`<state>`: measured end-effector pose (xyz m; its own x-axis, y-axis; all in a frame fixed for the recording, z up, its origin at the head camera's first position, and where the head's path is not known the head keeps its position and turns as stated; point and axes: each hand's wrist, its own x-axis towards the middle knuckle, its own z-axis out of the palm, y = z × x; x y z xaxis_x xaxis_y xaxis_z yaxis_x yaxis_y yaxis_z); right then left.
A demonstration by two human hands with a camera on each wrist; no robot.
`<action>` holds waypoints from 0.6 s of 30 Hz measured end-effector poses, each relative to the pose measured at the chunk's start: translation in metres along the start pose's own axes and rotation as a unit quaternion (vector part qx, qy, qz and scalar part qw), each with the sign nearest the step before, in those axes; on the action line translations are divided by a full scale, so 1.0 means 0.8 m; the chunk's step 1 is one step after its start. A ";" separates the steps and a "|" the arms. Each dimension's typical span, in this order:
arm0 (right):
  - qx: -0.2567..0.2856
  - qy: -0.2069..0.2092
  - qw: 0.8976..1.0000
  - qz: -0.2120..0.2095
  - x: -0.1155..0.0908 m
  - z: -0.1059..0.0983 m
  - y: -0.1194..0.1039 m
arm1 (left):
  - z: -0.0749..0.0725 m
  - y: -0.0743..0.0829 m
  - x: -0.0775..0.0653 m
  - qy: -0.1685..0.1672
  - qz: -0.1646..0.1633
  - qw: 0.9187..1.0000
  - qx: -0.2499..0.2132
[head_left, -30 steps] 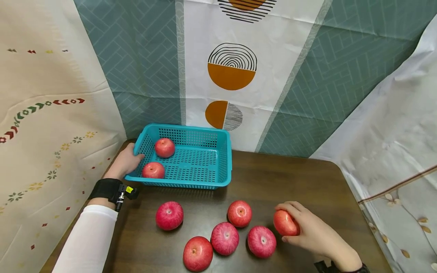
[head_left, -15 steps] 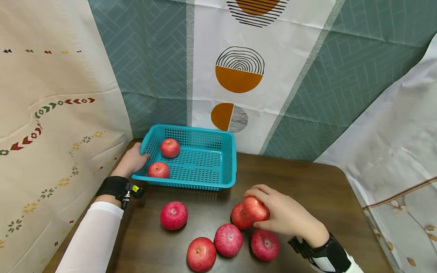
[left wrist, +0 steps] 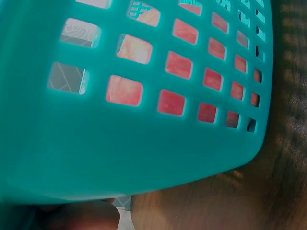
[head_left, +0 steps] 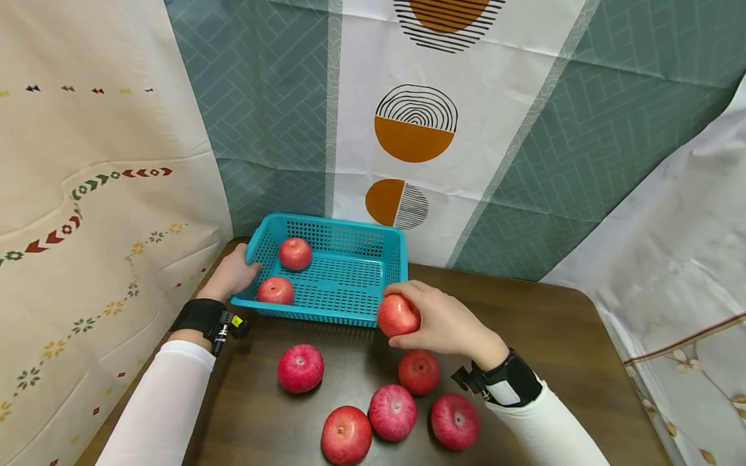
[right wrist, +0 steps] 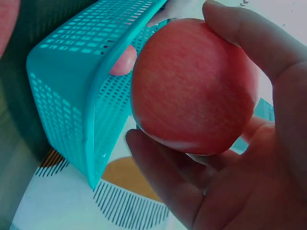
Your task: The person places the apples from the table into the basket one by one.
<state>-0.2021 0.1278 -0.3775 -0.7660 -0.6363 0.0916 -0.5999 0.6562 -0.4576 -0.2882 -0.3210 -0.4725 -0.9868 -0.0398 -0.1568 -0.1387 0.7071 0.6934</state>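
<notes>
A teal plastic basket [head_left: 332, 317] with perforated walls stands at the back left of the table, two red apples [head_left: 295, 254] in its left part. My left hand [head_left: 234, 270] grips the basket's left rim, thumb over the inside; in the left wrist view the basket wall [left wrist: 120, 148] fills most of the picture. My right hand [head_left: 443, 318] holds another red apple [head_left: 399, 315] between thumb and fingers, just in front of the basket's front right corner. In the right wrist view this apple [right wrist: 194, 86] is raised beside the basket's rim.
Several apples lie on the dark wooden table [head_left: 513, 310] nearer the body: one apple [head_left: 300, 368] at left, the others grouped toward the middle, including an apple [head_left: 419, 371] below my right hand. Patterned cloth [head_left: 280, 110] hangs behind and at both sides.
My right hand has carried its apple left and away from the body, over the table apples to the basket's front right corner. The left hand keeps its grip on the rim.
</notes>
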 end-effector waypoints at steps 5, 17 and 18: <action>0.036 0.009 0.999 0.003 0.015 0.008 0.004 | 0.003 0.001 0.002 -0.001 -0.001 1.000 0.004; 0.002 0.002 0.999 0.034 0.045 0.012 0.001 | 0.000 0.002 0.000 -0.002 0.005 1.000 0.014; -0.002 0.004 0.999 0.034 0.050 0.013 0.001 | -0.001 0.002 0.000 -0.002 0.005 1.000 0.016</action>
<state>-0.2304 0.0987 -0.3832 -0.8072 -0.5866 0.0663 -0.5463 0.6997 -0.4604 -0.2888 -0.3204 -0.4712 -0.9878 -0.0294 -0.1529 -0.1258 0.7296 0.6722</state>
